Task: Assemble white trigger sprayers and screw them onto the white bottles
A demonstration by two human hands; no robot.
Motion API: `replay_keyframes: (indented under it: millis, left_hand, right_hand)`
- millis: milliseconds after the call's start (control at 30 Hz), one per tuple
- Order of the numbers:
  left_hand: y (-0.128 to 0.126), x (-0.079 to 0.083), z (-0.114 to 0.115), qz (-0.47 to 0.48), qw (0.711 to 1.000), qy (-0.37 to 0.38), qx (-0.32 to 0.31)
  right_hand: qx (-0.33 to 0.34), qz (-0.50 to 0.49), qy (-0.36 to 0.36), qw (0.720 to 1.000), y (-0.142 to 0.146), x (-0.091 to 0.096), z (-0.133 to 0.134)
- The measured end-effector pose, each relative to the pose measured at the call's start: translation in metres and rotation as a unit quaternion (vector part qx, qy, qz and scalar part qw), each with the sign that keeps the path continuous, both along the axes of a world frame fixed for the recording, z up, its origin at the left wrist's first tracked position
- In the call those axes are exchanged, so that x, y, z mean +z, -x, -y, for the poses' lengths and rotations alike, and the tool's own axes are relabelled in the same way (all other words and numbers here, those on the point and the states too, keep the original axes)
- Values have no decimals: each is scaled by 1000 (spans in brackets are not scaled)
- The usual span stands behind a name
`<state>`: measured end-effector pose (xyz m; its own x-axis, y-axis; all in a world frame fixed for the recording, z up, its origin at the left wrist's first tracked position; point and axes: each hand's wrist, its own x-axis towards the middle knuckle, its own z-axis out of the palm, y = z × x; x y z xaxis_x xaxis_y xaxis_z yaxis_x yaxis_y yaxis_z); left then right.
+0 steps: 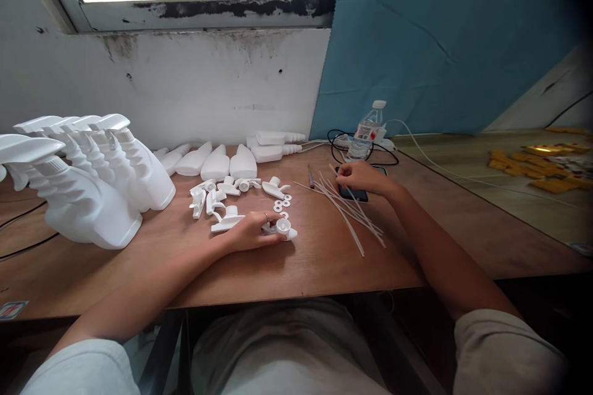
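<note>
My left hand rests on the wooden table with its fingers closed around a white spray-trigger head. More loose white trigger heads and small white rings lie just beyond it. My right hand lies over a dark phone, fingers curled at the far end of a bundle of thin white dip tubes. Whether it pinches a tube is hidden.
Assembled white spray bottles stand at the left. Empty white bottles lie along the wall. A water bottle, black and white cables and a small screwdriver sit behind the tubes. Yellow pieces lie far right.
</note>
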<state>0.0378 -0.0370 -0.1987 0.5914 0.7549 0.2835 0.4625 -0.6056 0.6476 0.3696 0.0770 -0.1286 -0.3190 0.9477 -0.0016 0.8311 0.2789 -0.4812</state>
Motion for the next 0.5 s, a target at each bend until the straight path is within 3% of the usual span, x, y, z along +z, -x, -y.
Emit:
replay_keyframes:
  millis: [100, 233, 333, 500]
  left_hand:
    - [0, 0, 0, 1, 1000, 2, -4]
    - [0, -1, -1, 5, 1000, -2, -1]
    - [0, -1, -1, 0, 1000, -2, 0]
    - [0, 0, -1, 0, 1000, -3, -1]
  right_hand:
    - [-3, -173, -26, 985, 4, 15, 12]
    - [56, -381, -93, 918, 21, 24, 29]
    - [86, -404, -89, 907, 33, 21, 35]
    - [138, -332, -2, 933, 30, 11, 31]
